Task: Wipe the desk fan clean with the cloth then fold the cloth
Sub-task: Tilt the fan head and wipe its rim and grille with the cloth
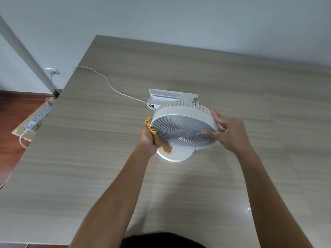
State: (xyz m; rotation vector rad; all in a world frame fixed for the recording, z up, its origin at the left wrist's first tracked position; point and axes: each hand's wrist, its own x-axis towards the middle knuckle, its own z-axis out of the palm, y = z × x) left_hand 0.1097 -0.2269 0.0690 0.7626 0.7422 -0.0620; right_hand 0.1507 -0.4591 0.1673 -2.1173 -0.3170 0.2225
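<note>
A white desk fan (180, 127) stands near the middle of the wood-grain worktop (250, 86), its round head tilted so the spiral front grille faces up and toward the person, with the round base (176, 155) showing beneath it at 6 o'clock. The left hand (148, 140) is closed around a bunched orange cloth (155, 136), pressing it against the fan's rim at about 8 o'clock of the grille; part of the cloth hangs down over the base. The right hand (227, 131) grips the opposite side of the head at 3 o'clock, thumb lying on the grille face and the fingers curled over the ribbed outer rim. Behind the fan, at 12 o'clock, a white tray-like piece (163, 97) lies touching or just behind the fan's rear housing; which, I cannot tell. A thin white cable (107, 83) runs from it toward 10 o'clock and off the worktop edge. Down on the floor at 9 o'clock a power strip (38, 116) rests on a piece of cardboard.
</note>
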